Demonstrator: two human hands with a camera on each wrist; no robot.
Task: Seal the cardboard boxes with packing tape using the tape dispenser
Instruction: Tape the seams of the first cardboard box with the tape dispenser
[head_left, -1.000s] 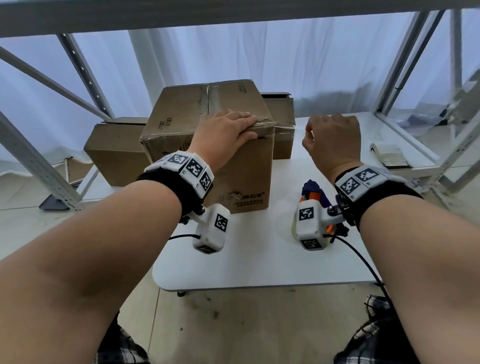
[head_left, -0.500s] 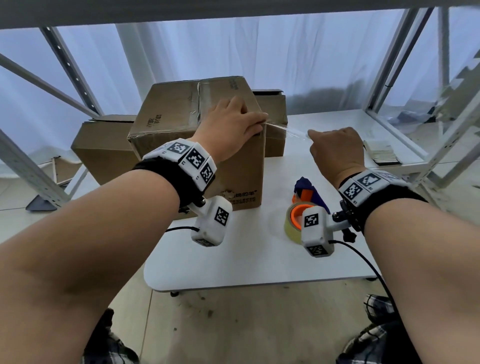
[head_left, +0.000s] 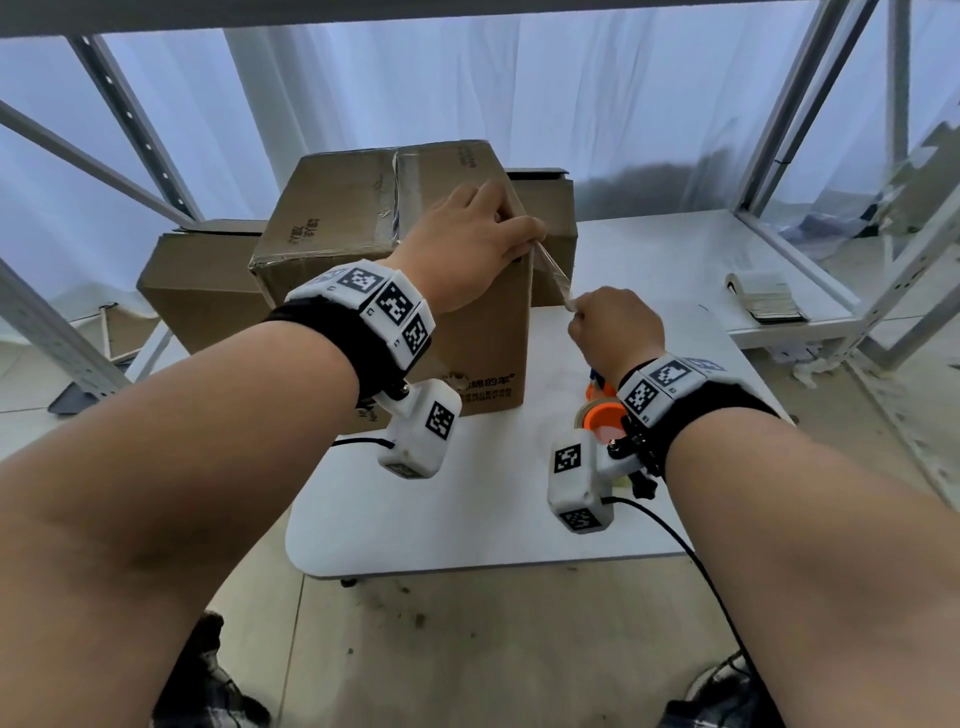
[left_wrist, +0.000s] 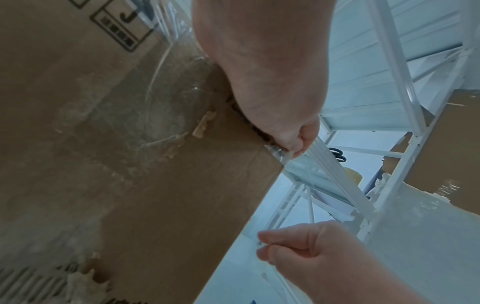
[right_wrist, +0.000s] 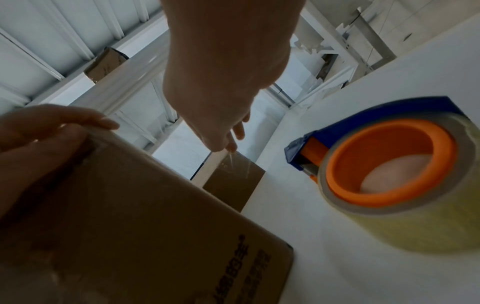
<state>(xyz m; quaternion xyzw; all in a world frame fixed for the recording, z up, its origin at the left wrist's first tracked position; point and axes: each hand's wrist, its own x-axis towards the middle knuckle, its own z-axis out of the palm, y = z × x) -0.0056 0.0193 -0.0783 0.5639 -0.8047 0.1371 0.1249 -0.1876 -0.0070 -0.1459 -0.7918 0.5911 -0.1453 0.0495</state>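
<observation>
Right hand (head_left: 615, 325) pinches tape strip (head_left: 550, 270) below left hand (head_left: 467, 244) on box (head_left: 332, 218).

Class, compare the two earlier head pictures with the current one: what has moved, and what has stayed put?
The right hand, pinching the loose end of the tape strip, has dropped from level with the box top to lower beside the box, so the strip now slopes downward. The left hand stays pressing the tape at the top corner. The tape dispenser stays on the table.

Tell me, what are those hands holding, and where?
The right hand pinches the loose end of a clear tape strip. The left hand presses its other end onto the box corner.
</observation>
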